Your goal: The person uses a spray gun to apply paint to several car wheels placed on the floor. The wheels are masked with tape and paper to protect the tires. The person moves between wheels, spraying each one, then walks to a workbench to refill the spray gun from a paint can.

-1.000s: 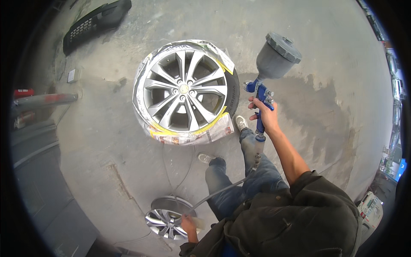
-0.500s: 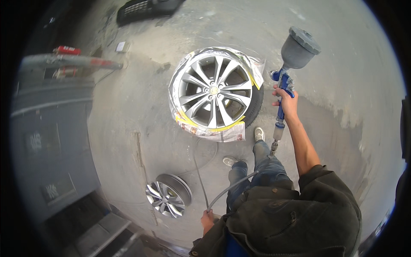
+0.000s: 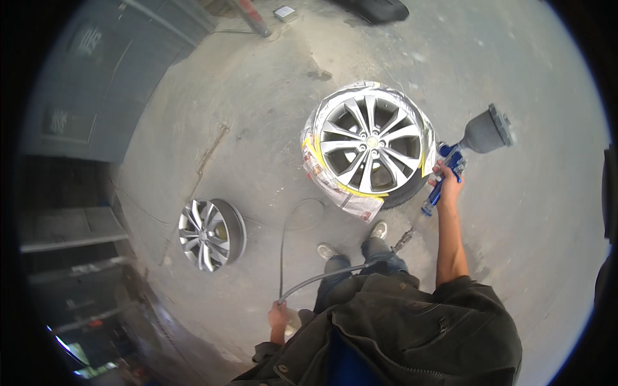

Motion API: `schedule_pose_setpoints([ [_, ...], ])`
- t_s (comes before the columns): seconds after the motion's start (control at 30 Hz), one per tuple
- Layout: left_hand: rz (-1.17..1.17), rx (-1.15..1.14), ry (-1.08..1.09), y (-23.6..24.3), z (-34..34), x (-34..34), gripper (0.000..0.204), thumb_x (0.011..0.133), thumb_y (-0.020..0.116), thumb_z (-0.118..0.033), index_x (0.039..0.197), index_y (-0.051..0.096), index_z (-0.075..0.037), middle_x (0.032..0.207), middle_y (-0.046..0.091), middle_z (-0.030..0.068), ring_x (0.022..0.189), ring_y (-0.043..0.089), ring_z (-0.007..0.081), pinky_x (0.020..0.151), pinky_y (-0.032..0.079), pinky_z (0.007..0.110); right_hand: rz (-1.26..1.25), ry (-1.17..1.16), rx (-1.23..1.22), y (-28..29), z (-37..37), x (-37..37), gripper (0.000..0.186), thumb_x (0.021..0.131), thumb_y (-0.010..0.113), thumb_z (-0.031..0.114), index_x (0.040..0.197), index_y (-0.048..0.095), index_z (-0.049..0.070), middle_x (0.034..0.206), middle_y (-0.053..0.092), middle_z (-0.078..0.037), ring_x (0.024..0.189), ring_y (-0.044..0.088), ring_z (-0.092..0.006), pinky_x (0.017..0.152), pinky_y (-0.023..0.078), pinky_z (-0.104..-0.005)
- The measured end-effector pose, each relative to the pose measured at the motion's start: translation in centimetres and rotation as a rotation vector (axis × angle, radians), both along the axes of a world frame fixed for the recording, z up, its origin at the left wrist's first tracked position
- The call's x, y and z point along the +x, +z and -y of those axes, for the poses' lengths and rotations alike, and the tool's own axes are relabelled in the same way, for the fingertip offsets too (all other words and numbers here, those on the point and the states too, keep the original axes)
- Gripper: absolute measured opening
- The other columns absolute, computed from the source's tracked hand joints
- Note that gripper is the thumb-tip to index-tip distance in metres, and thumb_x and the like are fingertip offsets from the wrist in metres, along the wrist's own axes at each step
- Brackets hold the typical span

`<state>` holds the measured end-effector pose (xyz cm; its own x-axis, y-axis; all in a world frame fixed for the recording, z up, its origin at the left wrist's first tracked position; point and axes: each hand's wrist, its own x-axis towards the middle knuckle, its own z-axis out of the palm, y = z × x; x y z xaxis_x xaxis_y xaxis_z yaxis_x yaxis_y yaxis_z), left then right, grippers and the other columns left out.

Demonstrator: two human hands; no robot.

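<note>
My right hand (image 3: 449,186) is wrapped round the blue handle of a spray gun (image 3: 487,132) with a grey paint cup on top. The gun is just right of a large silver alloy wheel (image 3: 367,174) lying flat on the floor, its cup tilted away to the right. Newspaper (image 3: 351,201) and yellow tape surround the wheel's rim, leaving some black tyre (image 3: 412,192) bare at the lower right. A grey air hose (image 3: 322,276) runs from my closed left hand (image 3: 278,314) toward the metal coupling (image 3: 403,239) below the gun.
A second alloy wheel (image 3: 207,235), without a tyre, stands tilted on the concrete floor at left. Grey cabinets (image 3: 96,90) and shelving (image 3: 74,231) line the left side. At the top lie a black part (image 3: 376,9) and a small pale box (image 3: 284,13), near a pole (image 3: 252,17).
The whole view has turned, so the wheels and cabinets sit elsewhere in the picture. The spray gun has tipped, its cup leaning right, and is closer to the masked wheel. Both hands keep their hold.
</note>
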<state>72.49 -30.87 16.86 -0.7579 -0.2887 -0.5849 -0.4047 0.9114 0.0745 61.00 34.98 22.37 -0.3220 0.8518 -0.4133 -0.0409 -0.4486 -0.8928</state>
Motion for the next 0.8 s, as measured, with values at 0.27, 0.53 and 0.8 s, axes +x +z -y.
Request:
schedule_pose_setpoints([
  [0.27, 0.025, 0.021, 0.106, -3.8, 2.8, 2.8, 0.045, 0.096, 0.054, -0.048, 0.118, 0.061, -0.009, 0.097, 0.071, 0.0220, 0.096, 0.067, 0.0451, 0.082, 0.052, 0.054, 0.058, 0.111, 0.011, -0.1, 3.9, 0.2, 0.027, 0.087, 0.064, 0.011, 0.111, 0.063, -0.001, 0.102, 0.070, -0.011, 0.082, 0.067, -0.0182, 0.052, 0.058, -0.0320],
  [0.53, -0.086, 0.086, 0.265, -1.6, 6.0, 0.8, 0.042, 0.098, 0.053, -0.047, 0.115, 0.061, -0.009, 0.093, 0.070, 0.0229, 0.092, 0.065, 0.0452, 0.078, 0.051, 0.056, 0.201, 0.119, -0.011, -1.6, 7.7, 1.2, 0.032, 0.086, 0.069, 0.017, 0.115, 0.066, 0.005, 0.108, 0.069, -0.006, 0.094, 0.066, -0.0179, 0.063, 0.050, -0.0335],
  [0.8, -0.065, 0.184, 0.340, -4.2, 11.8, 5.8, 0.025, 0.094, 0.058, -0.031, 0.110, 0.068, -0.015, 0.101, 0.072, 0.0140, 0.101, 0.066, 0.0377, 0.084, 0.052, 0.050, 0.027, 0.108, 0.072, 1.4, 14.9, -0.3, 0.051, 0.084, 0.056, 0.007, 0.133, 0.054, -0.004, 0.132, 0.061, -0.011, 0.118, 0.063, -0.0272, 0.087, 0.053, -0.0400],
])
